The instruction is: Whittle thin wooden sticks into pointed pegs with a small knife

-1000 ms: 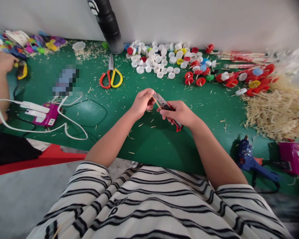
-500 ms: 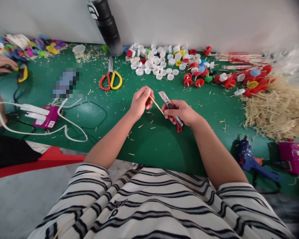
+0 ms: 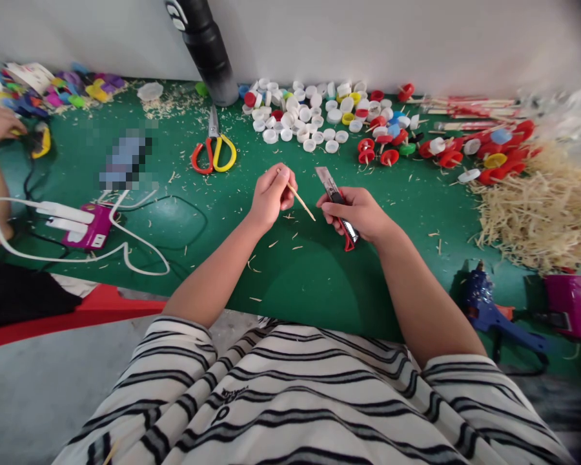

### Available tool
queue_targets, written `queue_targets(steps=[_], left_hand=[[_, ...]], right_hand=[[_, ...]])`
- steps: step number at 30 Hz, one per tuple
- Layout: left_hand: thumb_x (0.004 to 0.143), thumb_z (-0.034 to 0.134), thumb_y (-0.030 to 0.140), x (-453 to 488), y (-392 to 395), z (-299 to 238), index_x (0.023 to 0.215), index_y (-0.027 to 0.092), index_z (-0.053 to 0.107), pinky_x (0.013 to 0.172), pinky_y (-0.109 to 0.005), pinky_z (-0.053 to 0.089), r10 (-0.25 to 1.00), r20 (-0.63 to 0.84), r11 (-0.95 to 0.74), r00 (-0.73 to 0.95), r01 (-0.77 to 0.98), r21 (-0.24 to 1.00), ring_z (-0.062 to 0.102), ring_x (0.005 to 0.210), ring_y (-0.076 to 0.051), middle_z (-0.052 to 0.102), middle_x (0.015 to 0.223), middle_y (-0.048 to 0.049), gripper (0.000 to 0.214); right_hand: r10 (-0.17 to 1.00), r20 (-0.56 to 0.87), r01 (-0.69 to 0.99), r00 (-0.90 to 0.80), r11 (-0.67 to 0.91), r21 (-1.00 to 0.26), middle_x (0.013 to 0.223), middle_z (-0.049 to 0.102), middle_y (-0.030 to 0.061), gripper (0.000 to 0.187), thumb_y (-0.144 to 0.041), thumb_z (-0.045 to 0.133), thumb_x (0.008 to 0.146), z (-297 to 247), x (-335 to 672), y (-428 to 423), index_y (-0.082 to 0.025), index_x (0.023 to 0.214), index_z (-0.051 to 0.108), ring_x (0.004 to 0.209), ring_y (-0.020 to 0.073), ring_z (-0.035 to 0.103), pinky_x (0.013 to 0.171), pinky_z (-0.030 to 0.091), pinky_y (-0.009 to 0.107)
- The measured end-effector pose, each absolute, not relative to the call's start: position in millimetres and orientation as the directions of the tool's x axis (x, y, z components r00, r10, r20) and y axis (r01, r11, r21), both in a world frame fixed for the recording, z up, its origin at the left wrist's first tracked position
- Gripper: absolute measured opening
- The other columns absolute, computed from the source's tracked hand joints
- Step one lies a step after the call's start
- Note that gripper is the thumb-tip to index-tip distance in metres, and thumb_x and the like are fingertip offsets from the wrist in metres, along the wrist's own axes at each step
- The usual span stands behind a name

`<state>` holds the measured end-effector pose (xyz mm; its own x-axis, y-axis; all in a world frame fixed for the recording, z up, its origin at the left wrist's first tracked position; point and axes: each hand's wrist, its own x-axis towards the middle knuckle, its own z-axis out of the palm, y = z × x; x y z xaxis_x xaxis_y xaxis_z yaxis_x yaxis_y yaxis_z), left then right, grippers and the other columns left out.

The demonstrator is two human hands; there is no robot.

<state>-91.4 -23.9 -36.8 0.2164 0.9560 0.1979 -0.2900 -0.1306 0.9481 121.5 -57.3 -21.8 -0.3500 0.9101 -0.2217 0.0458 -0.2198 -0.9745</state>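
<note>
My left hand (image 3: pixel 272 196) pinches a thin wooden stick (image 3: pixel 301 202) that slants down to the right, its lower tip free in the air. To its right, my right hand (image 3: pixel 356 212) is wrapped round a red and black utility knife (image 3: pixel 336 199). The blade is out and points up and to the left, apart from the stick. Both hands are above the green table (image 3: pixel 290 284), where thin wood shavings lie scattered. Part of the stick is hidden inside my left fingers.
Scissors (image 3: pixel 214 145) lie beyond my left hand. Bottle caps (image 3: pixel 303 116) spread along the wall beside a black bottle (image 3: pixel 206 55). At right are a shavings heap (image 3: pixel 537 206) and a blue glue gun (image 3: pixel 489 307). A power strip (image 3: pixel 91 226) and another person's hand (image 3: pixel 0 123) are at left.
My right fingers have come off the stick's lower end, and my right hand with the utility knife has shifted slightly up and away. My left hand keeps hold of the stick.
</note>
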Motion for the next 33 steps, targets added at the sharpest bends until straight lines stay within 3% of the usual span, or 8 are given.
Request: queue_targets(steps=[5, 9, 12, 23, 33], left_hand=[[0.095, 0.061, 0.058, -89.9, -26.7, -37.9, 0.073, 0.021, 0.054, 0.041, -0.021, 0.026, 0.956, 0.206, -0.178, 0.207, -0.148, 0.973, 0.037, 0.04, -0.004, 0.046, 0.054, 0.0064, 0.043], [0.096, 0.059, 0.056, -88.6, -26.6, -38.7, 0.072, 0.022, 0.053, 0.039, -0.022, 0.025, 0.964, 0.197, -0.181, 0.178, -0.103, 0.978, 0.037, 0.038, -0.005, 0.045, 0.053, 0.0065, 0.042], [0.096, 0.059, 0.056, -87.2, -25.7, -40.8, 0.072, 0.022, 0.052, 0.038, -0.022, 0.026, 0.966, 0.198, -0.183, 0.166, -0.104, 0.978, 0.036, 0.036, -0.005, 0.046, 0.052, 0.0066, 0.042], [0.095, 0.061, 0.056, -85.2, -26.2, -43.3, 0.072, 0.022, 0.053, 0.037, -0.022, 0.027, 0.965, 0.191, -0.17, 0.179, -0.127, 0.977, 0.038, 0.035, -0.005, 0.046, 0.05, 0.0068, 0.042], [0.098, 0.057, 0.055, -82.5, -20.2, -32.9, 0.07, 0.021, 0.047, 0.039, -0.019, 0.028, 0.999, -0.009, 0.023, 0.047, -0.304, 0.952, 0.031, 0.036, -0.002, 0.04, 0.053, 0.0084, 0.045]], right_hand=[[0.944, -0.157, 0.257, -0.291, -0.082, -0.963, 0.061, 0.06, -0.0032, 0.031, -0.041, 0.077, 0.083, -14.4, 108.1, -67.2, -0.02, 0.105, 0.073, 0.047, 0.0107, 0.05, 0.044, 0.043, 0.026], [0.98, -0.053, 0.472, -0.193, 0.045, -0.88, 0.064, 0.06, -0.0014, 0.024, -0.039, 0.078, 0.08, -11.0, 98.2, -72.4, -0.02, 0.094, 0.074, 0.057, 0.013, 0.052, 0.052, 0.039, 0.028], [0.983, -0.011, 0.542, -0.185, 0.093, -0.835, 0.064, 0.06, -0.0012, 0.018, -0.036, 0.076, 0.081, -11.1, 94.2, -73.4, -0.019, 0.087, 0.073, 0.059, 0.0134, 0.051, 0.057, 0.036, 0.03], [0.979, 0.019, 0.574, -0.203, 0.134, -0.808, 0.065, 0.058, -0.0004, 0.013, -0.03, 0.069, 0.083, -13.5, 96.3, -72.6, -0.021, 0.077, 0.061, 0.06, 0.0134, 0.048, 0.057, 0.035, 0.03], [0.986, -0.068, 0.28, -0.154, -0.023, -0.96, 0.057, 0.052, -0.0045, 0.013, -0.032, 0.068, 0.087, -9.3, 93.2, -76.3, -0.024, 0.084, 0.059, 0.045, 0.0107, 0.049, 0.046, 0.043, 0.028]])
